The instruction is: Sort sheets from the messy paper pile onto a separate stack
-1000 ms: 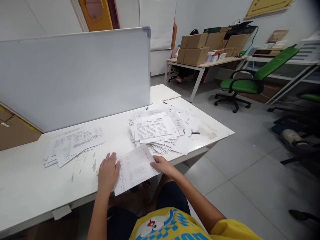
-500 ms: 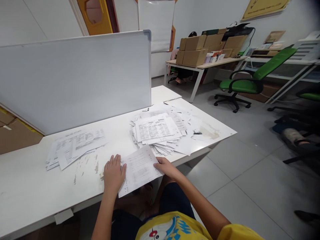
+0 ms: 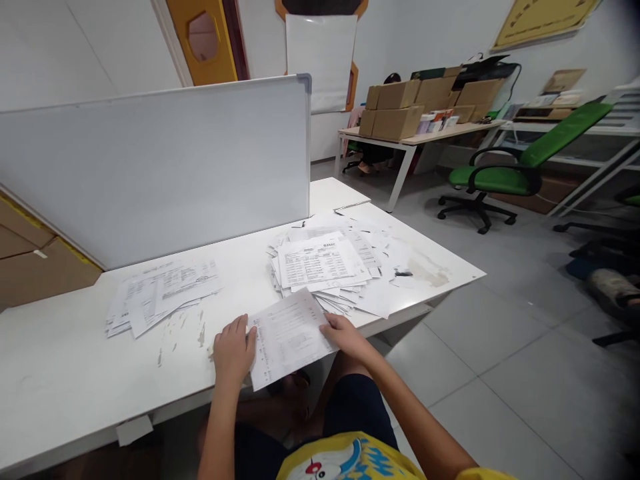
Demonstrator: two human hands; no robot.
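Held between both hands: a single printed sheet [image 3: 289, 337], white, covered in fine rows of dark text too small to read, lying tilted at the near edge of the desk [image 3: 60, 387] with its lower corner jutting out past that edge. Flat for the most part, faintly creased across the middle. Pinned on its left margin by the left hand [image 3: 233, 350], palm down, fingers loose and spread over the paper's border and the desk beside it, not clenched. Gripped at its right edge by the right hand [image 3: 345, 335], thumb on top and fingers curled under the paper.

Just beyond the sheet, toward the desk's right end, a big untidy pile of papers [image 3: 330, 267], fanned out with a table-printed page on top, nearly touching the sheet's far corner. Well apart from it, toward the left and nearer the far edge, a smaller flat stack of papers [image 3: 160, 293]. Between the two, scuffed patches [image 3: 200, 330] on the white surface. Standing along the far edge, a whiteboard panel [image 3: 150, 167]. Farther off on the floor, a green chair [image 3: 505, 177], and behind it another table [image 3: 415, 137] loaded with cardboard boxes [image 3: 400, 110].
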